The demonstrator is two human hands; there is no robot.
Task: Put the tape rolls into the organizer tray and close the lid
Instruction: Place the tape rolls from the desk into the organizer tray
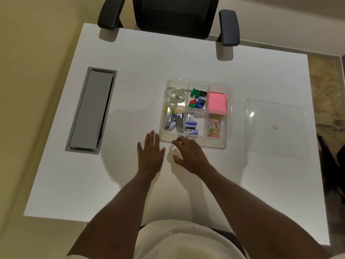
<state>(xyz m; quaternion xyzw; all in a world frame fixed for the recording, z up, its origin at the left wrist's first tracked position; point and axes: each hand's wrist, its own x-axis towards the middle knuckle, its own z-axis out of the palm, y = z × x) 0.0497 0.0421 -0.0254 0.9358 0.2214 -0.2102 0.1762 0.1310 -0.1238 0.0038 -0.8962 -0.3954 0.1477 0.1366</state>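
A clear organizer tray sits open in the middle of the white table. Three clear tape rolls lie in its far left compartment. One more clear tape roll stands on the table just in front of the tray's near left corner. My right hand curls around that roll, thumb and fingers touching its sides. My left hand lies flat on the table just left of it, fingers spread. The clear lid lies flat on the table to the right of the tray.
The tray also holds sharpeners, pink sticky notes, paper clips, staple boxes and staplers. A grey cable hatch is set into the table at the left. A black office chair stands at the far edge.
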